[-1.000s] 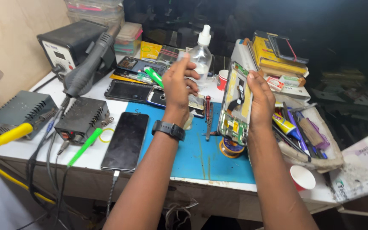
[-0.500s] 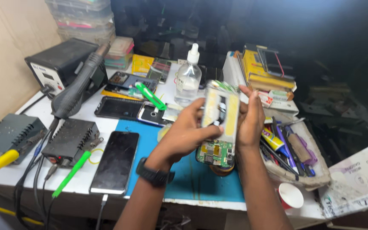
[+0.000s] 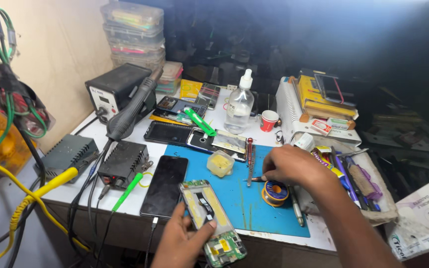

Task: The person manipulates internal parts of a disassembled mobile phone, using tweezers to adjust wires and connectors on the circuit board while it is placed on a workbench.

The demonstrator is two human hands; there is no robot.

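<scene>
My left hand (image 3: pixel 182 243) holds an opened phone body (image 3: pixel 209 218) by its lower end, flat over the near edge of the blue work mat (image 3: pixel 239 198); its yellow inside and green circuit board face up. My right hand (image 3: pixel 289 166) is closed around the handle of a thin tool (image 3: pixel 257 179) lying on the mat, right above a spool of solder wire (image 3: pixel 274 192). A red-handled screwdriver (image 3: pixel 249 159) lies just left of that hand.
A black phone (image 3: pixel 165 184) lies screen up left of the mat. Behind stand a clear squeeze bottle (image 3: pixel 239 104), a red cup (image 3: pixel 269 120), a hot-air station (image 3: pixel 117 92) and power units (image 3: pixel 122 164). A tool pouch (image 3: pixel 353 178) sits at right.
Both hands had held the phone body upright; now it has come down flat in my left hand alone, and my right hand has gone to the tool on the mat.
</scene>
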